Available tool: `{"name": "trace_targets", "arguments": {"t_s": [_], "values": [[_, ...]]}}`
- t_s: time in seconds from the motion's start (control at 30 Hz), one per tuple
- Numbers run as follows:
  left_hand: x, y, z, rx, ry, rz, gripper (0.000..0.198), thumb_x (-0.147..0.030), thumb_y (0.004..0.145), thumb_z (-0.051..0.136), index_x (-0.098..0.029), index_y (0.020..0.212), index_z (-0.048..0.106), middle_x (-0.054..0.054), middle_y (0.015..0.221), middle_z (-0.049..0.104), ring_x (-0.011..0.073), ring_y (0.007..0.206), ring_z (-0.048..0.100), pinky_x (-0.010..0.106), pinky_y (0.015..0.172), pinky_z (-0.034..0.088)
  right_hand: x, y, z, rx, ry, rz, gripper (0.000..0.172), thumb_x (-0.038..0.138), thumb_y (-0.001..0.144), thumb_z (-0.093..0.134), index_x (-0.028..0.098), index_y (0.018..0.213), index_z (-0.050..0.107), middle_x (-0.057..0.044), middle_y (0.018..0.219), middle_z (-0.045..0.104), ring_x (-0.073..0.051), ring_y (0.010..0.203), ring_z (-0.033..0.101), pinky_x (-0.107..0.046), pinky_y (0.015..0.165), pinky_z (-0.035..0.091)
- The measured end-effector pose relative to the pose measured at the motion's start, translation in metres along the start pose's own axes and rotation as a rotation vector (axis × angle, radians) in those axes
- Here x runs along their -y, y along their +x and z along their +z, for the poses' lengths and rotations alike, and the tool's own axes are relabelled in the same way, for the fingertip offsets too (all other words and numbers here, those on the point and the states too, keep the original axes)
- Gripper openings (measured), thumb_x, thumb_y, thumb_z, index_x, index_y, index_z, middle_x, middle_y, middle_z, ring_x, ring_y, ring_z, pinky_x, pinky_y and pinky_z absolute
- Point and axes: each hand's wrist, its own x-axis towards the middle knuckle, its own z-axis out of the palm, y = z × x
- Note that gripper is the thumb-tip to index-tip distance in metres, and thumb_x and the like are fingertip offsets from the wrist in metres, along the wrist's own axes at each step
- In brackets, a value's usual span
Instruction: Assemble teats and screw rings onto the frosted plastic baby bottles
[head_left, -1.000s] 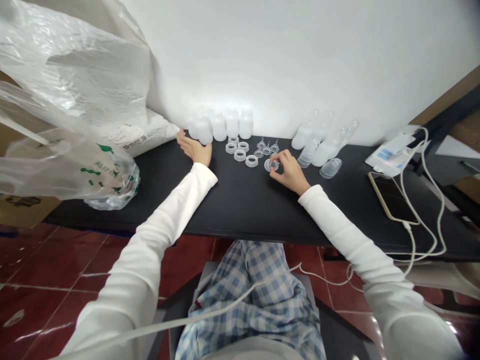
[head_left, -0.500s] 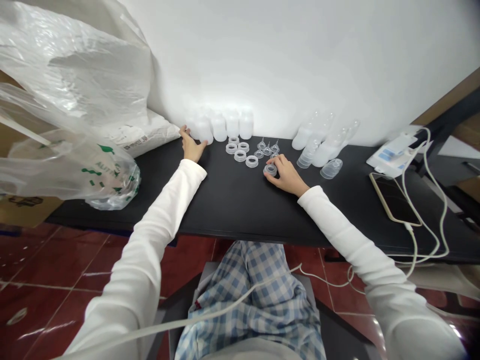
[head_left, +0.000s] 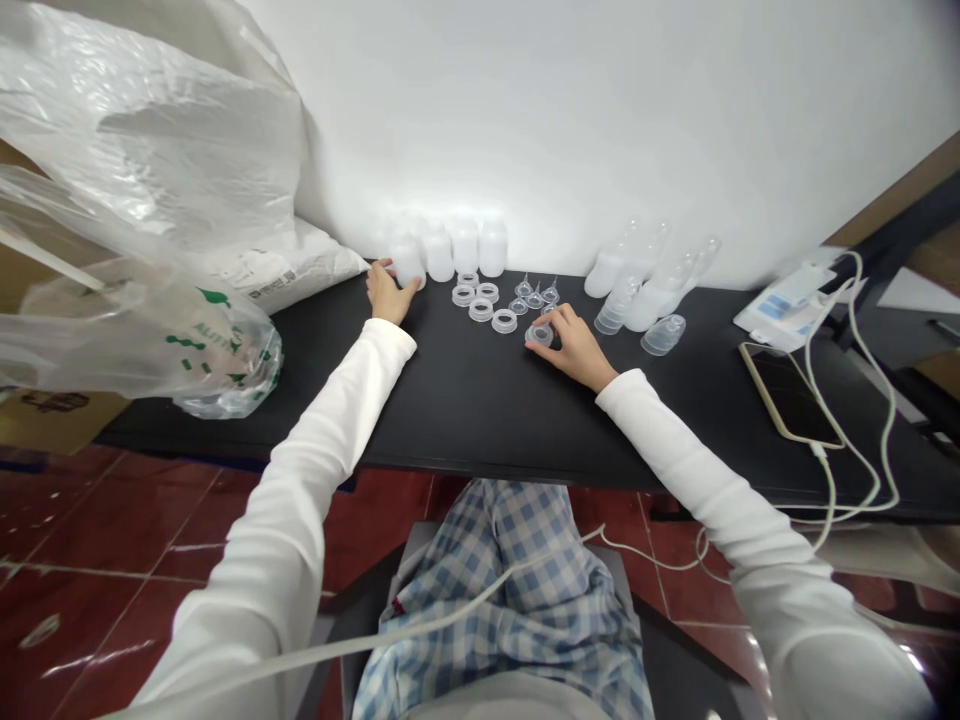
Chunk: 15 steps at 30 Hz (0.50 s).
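Observation:
At the left end of a row of white, translucent baby bottles point(head_left: 465, 247), my left hand point(head_left: 389, 297) has its fingers and thumb around the lower part of one bottle point(head_left: 406, 258). My right hand point(head_left: 571, 347) pinches a clear bottle collar ring point(head_left: 539, 336) low over the black table; a clear piece seems to sit inside it. Loose collar rings point(head_left: 481, 309) lie between my hands. Clear bottle nipples point(head_left: 535, 299) stand tip up just behind my right hand, which partly covers one.
Capped bottles point(head_left: 649, 302) and loose clear domed caps point(head_left: 663, 335) stand to the right. Farther right lie a phone point(head_left: 791, 395) with a white cable point(head_left: 847, 375) and a white-and-blue packet point(head_left: 784, 308). Large plastic bags point(head_left: 217, 345) crowd the left, and a wall rises behind.
My left hand has shifted slightly right and closed around the leftmost bottle; the bottles at that end now stand closer together. My right hand keeps its pinch on the collar ring, nearly still.

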Motion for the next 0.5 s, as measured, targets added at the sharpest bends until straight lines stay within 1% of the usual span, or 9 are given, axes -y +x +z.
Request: {"name": "trace_targets", "arguments": {"t_s": [0.1,0.17,0.23,0.3,0.33,0.4,0.47,0.5], "values": [[-0.004,-0.002,0.0,-0.028,0.044,-0.035,0.05,-0.029,0.074,0.078,-0.018,0.114,0.05,0.022,0.132,0.055,0.0402,0.137,0.049,0.055,0.12,0.035,-0.002,0.0,0.001,-0.025,0.005,-0.016,0.031,0.044,0.093,0.07,0.02,0.112,0.062,-0.012,0.111,0.06,-0.027,0.096,0.064,-0.044,0.084,0.054],[-0.009,-0.006,0.0,-0.067,0.067,-0.076,0.048,-0.028,0.073,0.079,-0.017,0.11,0.049,0.024,0.133,0.052,0.0422,0.137,0.048,0.057,0.12,0.034,-0.003,0.0,0.001,-0.048,0.02,-0.03,0.03,0.043,0.093,0.07,0.021,0.112,0.062,-0.011,0.111,0.059,-0.026,0.093,0.063,-0.045,0.084,0.055],[-0.014,-0.011,0.0,-0.12,0.054,-0.116,0.05,-0.026,0.072,0.079,-0.017,0.11,0.046,0.024,0.131,0.051,0.0427,0.136,0.049,0.059,0.119,0.035,-0.003,0.0,0.001,-0.079,0.036,-0.046,0.03,0.042,0.093,0.069,0.021,0.113,0.064,-0.011,0.112,0.058,-0.026,0.095,0.062,-0.046,0.086,0.057],[-0.018,-0.017,0.001,-0.177,0.004,-0.115,0.053,-0.023,0.072,0.077,-0.019,0.113,0.043,0.02,0.129,0.052,0.0415,0.134,0.051,0.061,0.117,0.036,-0.004,0.0,0.001,-0.113,0.048,-0.064,0.029,0.04,0.094,0.068,0.023,0.117,0.064,-0.011,0.115,0.056,-0.027,0.101,0.062,-0.048,0.093,0.057],[-0.02,-0.02,0.001,-0.204,-0.024,-0.084,0.054,-0.021,0.073,0.075,-0.02,0.116,0.041,0.019,0.129,0.051,0.0404,0.135,0.051,0.062,0.116,0.036,-0.004,0.0,0.001,-0.127,0.054,-0.072,0.028,0.039,0.095,0.068,0.024,0.118,0.065,-0.012,0.116,0.056,-0.028,0.105,0.061,-0.049,0.096,0.056],[-0.024,-0.029,0.003,-0.239,-0.061,0.052,0.057,-0.02,0.076,0.07,-0.022,0.122,0.037,0.017,0.132,0.05,0.0381,0.138,0.049,0.063,0.116,0.035,-0.005,0.001,0.001,-0.154,0.069,-0.078,0.028,0.038,0.096,0.065,0.025,0.121,0.064,-0.012,0.117,0.056,-0.029,0.111,0.061,-0.05,0.101,0.055],[-0.027,-0.038,0.005,-0.223,-0.068,0.269,0.06,-0.019,0.077,0.068,-0.022,0.127,0.035,0.017,0.137,0.048,0.0365,0.141,0.046,0.061,0.117,0.035,-0.006,0.001,0.003,-0.193,0.098,-0.066,0.029,0.039,0.098,0.063,0.025,0.123,0.062,-0.012,0.118,0.057,-0.029,0.114,0.061,-0.052,0.105,0.054],[-0.03,-0.043,0.006,-0.189,-0.063,0.393,0.061,-0.02,0.077,0.069,-0.022,0.129,0.036,0.018,0.139,0.048,0.0364,0.142,0.045,0.06,0.117,0.035,-0.008,0.001,0.005,-0.221,0.123,-0.05,0.031,0.04,0.098,0.063,0.025,0.124,0.06,-0.012,0.119,0.058,-0.029,0.115,0.061,-0.053,0.105,0.054]]}}
